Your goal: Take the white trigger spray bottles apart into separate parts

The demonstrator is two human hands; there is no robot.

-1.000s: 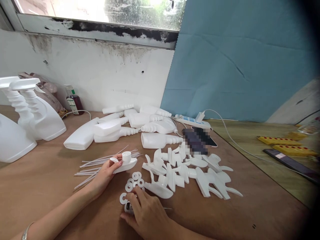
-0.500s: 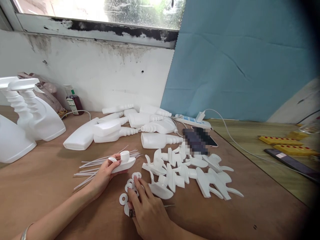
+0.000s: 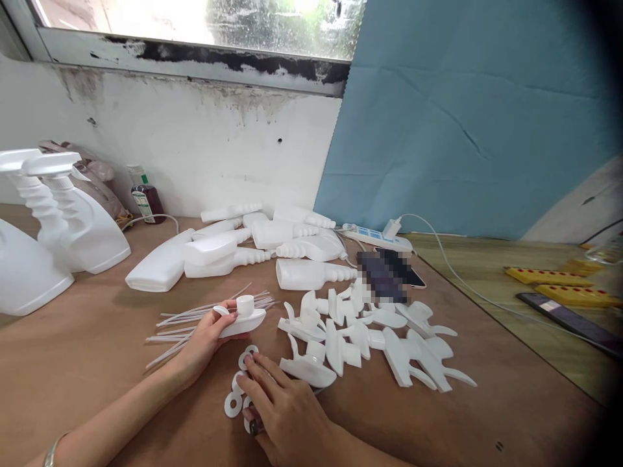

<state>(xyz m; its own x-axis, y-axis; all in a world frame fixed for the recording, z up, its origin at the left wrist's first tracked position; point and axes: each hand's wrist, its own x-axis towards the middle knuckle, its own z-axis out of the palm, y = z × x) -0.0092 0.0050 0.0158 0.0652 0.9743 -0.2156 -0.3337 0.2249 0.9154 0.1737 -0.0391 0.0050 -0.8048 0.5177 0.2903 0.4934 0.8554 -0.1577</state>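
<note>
My left hand [image 3: 207, 337] grips a white trigger spray head [image 3: 247, 321], its round collar facing up. Under and behind that hand, several thin white dip tubes [image 3: 168, 338] lie in a loose bundle. On the brown tabletop, my right hand [image 3: 287, 405] rests palm down with its fingers stretched out over several flat white ring washers [image 3: 233, 404]. Its fingertips touch the washers and partly hide them. Just beyond its knuckles lies another trigger spray head [image 3: 311, 366], at the near edge of a pile of several more.
Several white bottles [image 3: 158, 264] lie along the wall. Upright spray bottles [image 3: 92, 227] stand at left, near a dark sauce bottle [image 3: 147, 202]. Toward the right are a power strip [image 3: 372, 237], blurred phones [image 3: 382, 275], a charging cable and yellow strips [image 3: 577, 295].
My right hand has moved a little left, and the washers under its fingers have slid left and shifted apart from the spray heads. My left hand still holds the spray head in place.
</note>
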